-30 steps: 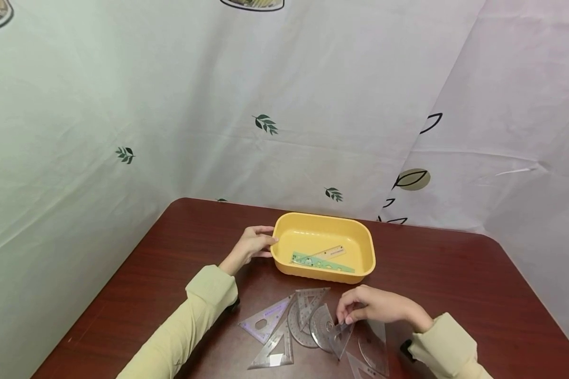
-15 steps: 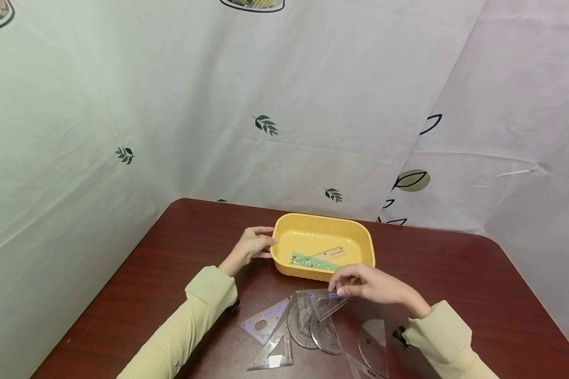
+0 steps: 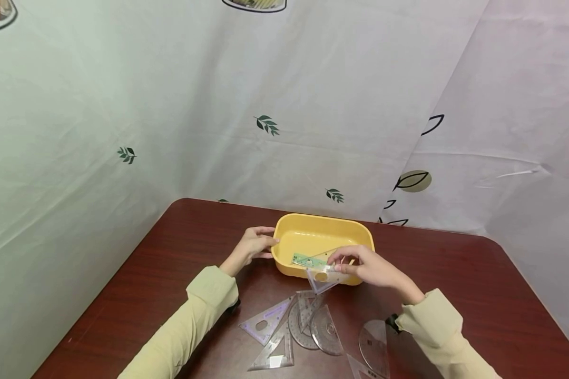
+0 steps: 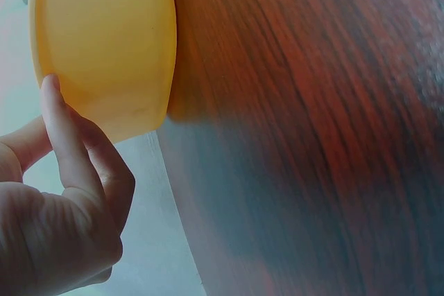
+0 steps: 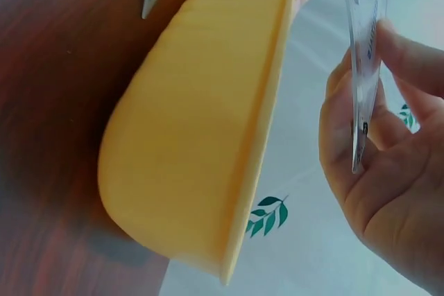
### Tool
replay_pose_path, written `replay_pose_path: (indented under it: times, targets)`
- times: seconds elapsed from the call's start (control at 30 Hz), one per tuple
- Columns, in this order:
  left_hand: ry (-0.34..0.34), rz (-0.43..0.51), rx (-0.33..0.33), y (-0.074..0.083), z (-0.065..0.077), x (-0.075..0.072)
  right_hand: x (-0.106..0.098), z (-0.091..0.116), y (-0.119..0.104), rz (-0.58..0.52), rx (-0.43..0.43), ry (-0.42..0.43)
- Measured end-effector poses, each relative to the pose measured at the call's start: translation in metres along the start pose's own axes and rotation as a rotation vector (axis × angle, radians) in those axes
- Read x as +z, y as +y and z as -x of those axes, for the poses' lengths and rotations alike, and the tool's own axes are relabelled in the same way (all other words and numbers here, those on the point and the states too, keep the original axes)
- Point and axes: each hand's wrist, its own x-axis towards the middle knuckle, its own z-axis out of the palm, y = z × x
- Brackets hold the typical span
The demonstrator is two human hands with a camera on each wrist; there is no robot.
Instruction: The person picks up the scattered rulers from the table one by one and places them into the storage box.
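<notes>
A yellow plastic basin (image 3: 322, 225) stands toward the back of the table. My left hand (image 3: 251, 246) holds its left end, thumb on the rim (image 4: 104, 39) and fingers against the outside. Between thumb and fingers, my right hand (image 3: 370, 267) pinches a clear set square (image 5: 365, 60) with purple print. That set square hangs over the basin's front rim in the head view, one corner pointing down. Inside the basin lie a green ruler (image 3: 305, 260) and a clear ruler (image 3: 331, 253), partly covered by the right hand.
Before the basin, a purple-marked set square (image 3: 265, 323), a clear set square (image 3: 280, 361) and overlapping protractors (image 3: 326, 332) lie on the dark red table (image 3: 436, 263). Another protractor (image 3: 373, 342) and a set square (image 3: 360, 368) lie further right. A pale cloth (image 3: 294, 168) hangs behind.
My right hand has lifted the clear set square from among the pieces on the table and carried it forward to the basin's front rim. The left hand has stayed at the basin.
</notes>
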Motion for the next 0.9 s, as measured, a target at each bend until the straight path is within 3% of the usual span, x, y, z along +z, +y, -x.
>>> replay_pose_path:
  times: [0.37,0.73,0.9]
  targets:
    - [0.002,0.004,-0.009,0.000,-0.001,0.001,-0.010,-0.019,0.008,-0.003,0.156,0.112]
    - [0.004,0.002,-0.012,-0.001,-0.003,0.002,-0.004,-0.032,0.022,-0.071,0.262,0.149]
    - [0.006,-0.002,-0.017,0.000,-0.003,0.001,0.003,-0.038,0.031,-0.027,0.262,0.143]
